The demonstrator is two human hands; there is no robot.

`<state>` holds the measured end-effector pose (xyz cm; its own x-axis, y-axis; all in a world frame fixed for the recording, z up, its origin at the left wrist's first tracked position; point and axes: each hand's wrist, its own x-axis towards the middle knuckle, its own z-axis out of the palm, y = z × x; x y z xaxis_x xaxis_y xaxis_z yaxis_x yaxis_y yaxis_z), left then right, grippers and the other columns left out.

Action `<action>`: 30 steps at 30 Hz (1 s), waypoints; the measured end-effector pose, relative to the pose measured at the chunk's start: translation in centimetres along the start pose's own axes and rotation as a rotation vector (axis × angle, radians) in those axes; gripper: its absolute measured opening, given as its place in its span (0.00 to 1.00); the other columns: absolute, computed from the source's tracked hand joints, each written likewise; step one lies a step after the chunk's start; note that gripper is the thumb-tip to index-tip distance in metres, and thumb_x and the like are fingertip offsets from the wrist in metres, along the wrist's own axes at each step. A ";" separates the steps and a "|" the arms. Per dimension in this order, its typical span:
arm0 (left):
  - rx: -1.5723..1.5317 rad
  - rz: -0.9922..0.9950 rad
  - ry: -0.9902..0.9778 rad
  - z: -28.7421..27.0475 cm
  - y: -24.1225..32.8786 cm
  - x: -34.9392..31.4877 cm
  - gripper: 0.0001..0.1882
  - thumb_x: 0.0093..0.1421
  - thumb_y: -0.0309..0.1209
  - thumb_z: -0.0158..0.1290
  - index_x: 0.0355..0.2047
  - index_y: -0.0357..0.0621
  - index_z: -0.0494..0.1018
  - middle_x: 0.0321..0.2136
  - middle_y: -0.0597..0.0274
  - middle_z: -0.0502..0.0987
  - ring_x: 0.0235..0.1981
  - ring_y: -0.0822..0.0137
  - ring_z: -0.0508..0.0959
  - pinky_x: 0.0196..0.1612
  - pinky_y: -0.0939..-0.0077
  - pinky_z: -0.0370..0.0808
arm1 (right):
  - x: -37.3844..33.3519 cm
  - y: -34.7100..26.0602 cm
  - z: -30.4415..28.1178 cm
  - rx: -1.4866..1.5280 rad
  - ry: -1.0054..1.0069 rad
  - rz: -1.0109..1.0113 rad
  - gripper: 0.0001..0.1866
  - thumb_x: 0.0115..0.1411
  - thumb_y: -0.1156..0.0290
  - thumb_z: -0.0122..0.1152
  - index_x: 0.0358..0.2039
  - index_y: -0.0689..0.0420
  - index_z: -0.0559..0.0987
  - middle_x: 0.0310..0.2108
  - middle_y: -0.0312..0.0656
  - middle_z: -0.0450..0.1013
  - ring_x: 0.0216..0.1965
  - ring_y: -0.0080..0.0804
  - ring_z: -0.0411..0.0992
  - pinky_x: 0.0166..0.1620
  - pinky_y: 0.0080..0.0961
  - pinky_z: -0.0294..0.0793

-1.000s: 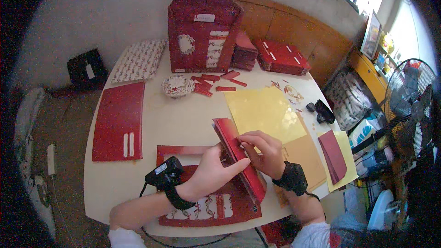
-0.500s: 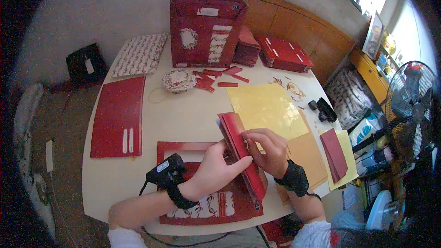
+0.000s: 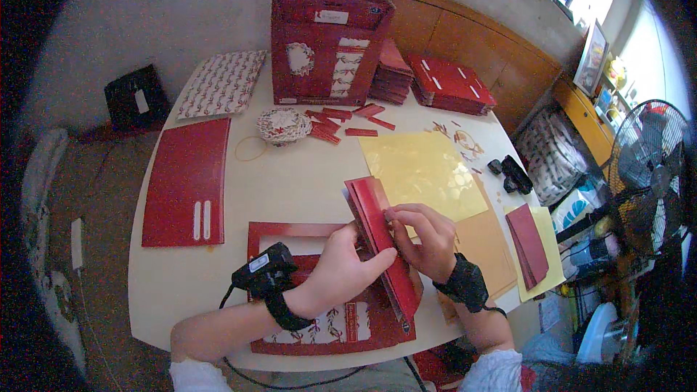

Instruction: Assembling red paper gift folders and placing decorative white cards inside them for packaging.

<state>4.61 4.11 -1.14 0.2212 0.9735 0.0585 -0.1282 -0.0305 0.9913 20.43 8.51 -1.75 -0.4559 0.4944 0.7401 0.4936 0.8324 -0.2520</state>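
A folded red cardboard piece [image 3: 375, 210], long and narrow, is tilted above the table between my two hands. My left hand [image 3: 340, 270] grips it from the left side, thumb across its front face. On the right, my right hand [image 3: 425, 238] pinches its edge with thumb and fingertips; whether anything small sits in that pinch is hidden. Beneath my hands lies a flat red printed card sheet [image 3: 283, 230] with a cut-out window and a white patterned panel. Part of that sheet is covered by my left arm and the folded piece.
A tall red box [image 3: 323, 43] stands at the back beside stacked red cards [image 3: 451, 86]. Small red strips [image 3: 361, 132] and a roll of patterned ribbon [image 3: 284, 126] lie in front. Yellow sheets [image 3: 421, 174] are right of centre, red panels [image 3: 185, 189] left, a fan [image 3: 653, 167] far right.
Both hands keep the same grip on the folded red cardboard piece. The whole view has shifted very slightly; nothing else visibly differs.
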 end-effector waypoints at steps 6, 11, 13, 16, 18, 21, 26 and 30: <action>0.029 -0.008 -0.013 -0.1 0.7 -0.1 0.15 0.47 0.26 0.52 0.36 0.32 0.66 0.29 0.57 0.73 0.31 0.72 0.73 0.35 0.78 0.71 | 0.1 0.0 0.0 -0.016 0.006 -0.019 0.09 0.44 0.83 0.56 0.29 0.61 0.71 0.27 0.46 0.72 0.27 0.36 0.73 0.29 0.25 0.73; 0.053 0.004 -0.012 -0.1 0.4 -0.1 0.14 0.47 0.25 0.50 0.35 0.31 0.66 0.28 0.57 0.73 0.31 0.71 0.73 0.35 0.77 0.70 | 0.1 -0.1 0.0 -0.041 0.024 -0.048 0.09 0.45 0.83 0.56 0.29 0.60 0.71 0.27 0.45 0.72 0.27 0.36 0.73 0.28 0.25 0.73; 0.062 0.008 -0.014 -0.1 0.0 -0.1 0.14 0.47 0.25 0.50 0.35 0.31 0.65 0.28 0.57 0.73 0.31 0.71 0.73 0.35 0.76 0.70 | 0.0 -0.2 -0.1 -0.053 0.027 -0.059 0.09 0.44 0.83 0.56 0.29 0.60 0.71 0.27 0.45 0.72 0.26 0.36 0.73 0.28 0.25 0.73; 0.059 0.037 0.006 0.2 -0.2 0.1 0.14 0.49 0.26 0.49 0.36 0.31 0.66 0.29 0.56 0.73 0.31 0.70 0.73 0.35 0.76 0.70 | 0.1 -0.3 -0.3 -0.073 0.021 -0.074 0.10 0.44 0.83 0.56 0.29 0.60 0.71 0.27 0.45 0.72 0.26 0.36 0.73 0.28 0.25 0.73; -0.074 -0.068 0.058 0.5 -0.2 0.4 0.13 0.50 0.25 0.48 0.36 0.31 0.66 0.29 0.54 0.74 0.31 0.69 0.74 0.35 0.75 0.70 | 0.1 -0.2 -0.3 -0.082 0.013 -0.079 0.10 0.44 0.83 0.56 0.29 0.60 0.71 0.27 0.44 0.72 0.26 0.36 0.73 0.27 0.25 0.73; -0.057 0.049 0.085 0.3 -1.2 0.1 0.11 0.52 0.25 0.47 0.35 0.30 0.67 0.29 0.53 0.74 0.31 0.69 0.74 0.34 0.75 0.71 | 0.6 -0.8 -0.5 -0.070 0.030 -0.107 0.10 0.44 0.83 0.56 0.29 0.61 0.71 0.27 0.44 0.72 0.26 0.35 0.73 0.28 0.25 0.73; -0.004 0.029 0.078 0.4 -1.1 0.4 0.11 0.52 0.25 0.46 0.34 0.30 0.67 0.29 0.53 0.74 0.31 0.68 0.74 0.34 0.74 0.71 | 0.3 -0.4 -0.3 -0.057 0.033 -0.072 0.09 0.45 0.83 0.56 0.28 0.61 0.71 0.27 0.44 0.72 0.27 0.36 0.72 0.29 0.25 0.73; -0.011 0.023 0.074 0.3 -1.5 0.5 0.11 0.51 0.25 0.46 0.34 0.31 0.68 0.29 0.53 0.74 0.31 0.68 0.74 0.34 0.74 0.71 | 0.5 -0.6 -0.5 -0.057 0.023 -0.058 0.08 0.45 0.83 0.56 0.28 0.60 0.71 0.27 0.44 0.72 0.27 0.35 0.72 0.29 0.25 0.73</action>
<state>5.17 4.54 -2.56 0.1460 0.9866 0.0721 -0.1430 -0.0511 0.9884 20.23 8.12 -0.91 -0.4678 0.4393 0.7669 0.5086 0.8434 -0.1729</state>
